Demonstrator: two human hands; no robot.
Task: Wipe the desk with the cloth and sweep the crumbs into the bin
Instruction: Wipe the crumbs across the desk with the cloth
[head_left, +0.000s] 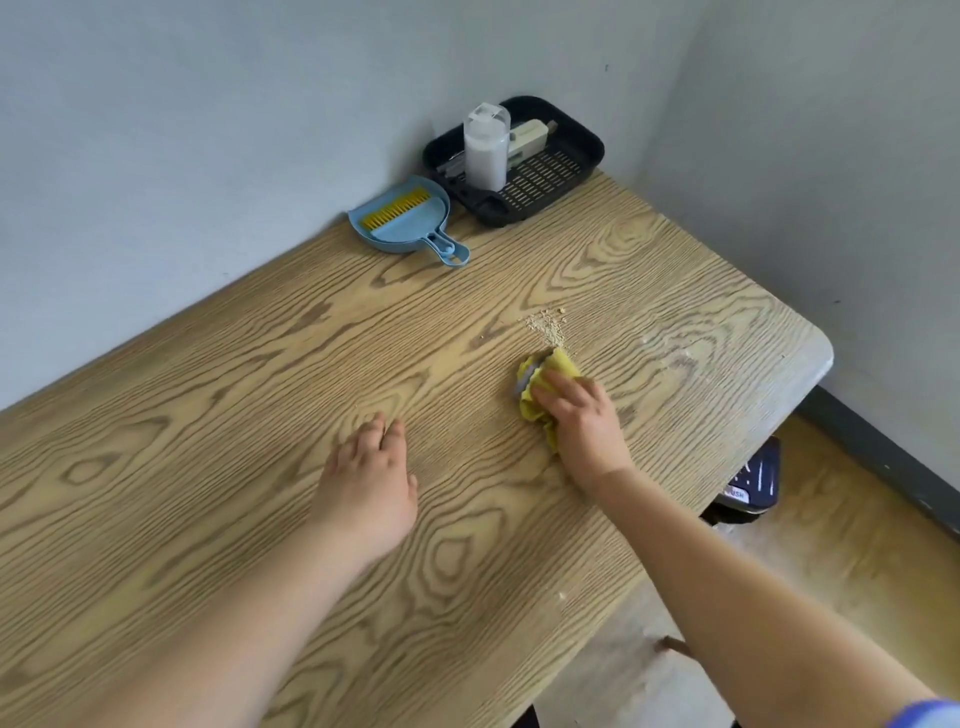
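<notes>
The right hand lies on a bunched yellow cloth and presses it down onto the wood-grain bench. Its fingers bend over the top of the wad, so the grip is closed around the cloth rather than spread; the cloth sticks out ahead of the fingertips and along the thumb side of the hand, and a grey patch shows at its left edge. Just beyond the cloth, on the far side from the wrist, sits a small heap of pale crumbs, close to the cloth's leading edge but with a thin strip of bench between them.

The left hand rests palm-down on the bench to the left of the right hand and well apart from the cloth. Its fingers are loosely extended and it holds nothing.

Far beyond both hands, against the back wall, lies a blue dustpan with a yellow-bristled brush lying in its pan, handle pointing toward the person. Just right of it, in the corner, a black slotted tray carries a white dispenser bottle standing upright and a pale flat object behind it. Below the bench's right end, past the right wrist, a dark bin stands on the floor, partly hidden by the bench edge.
</notes>
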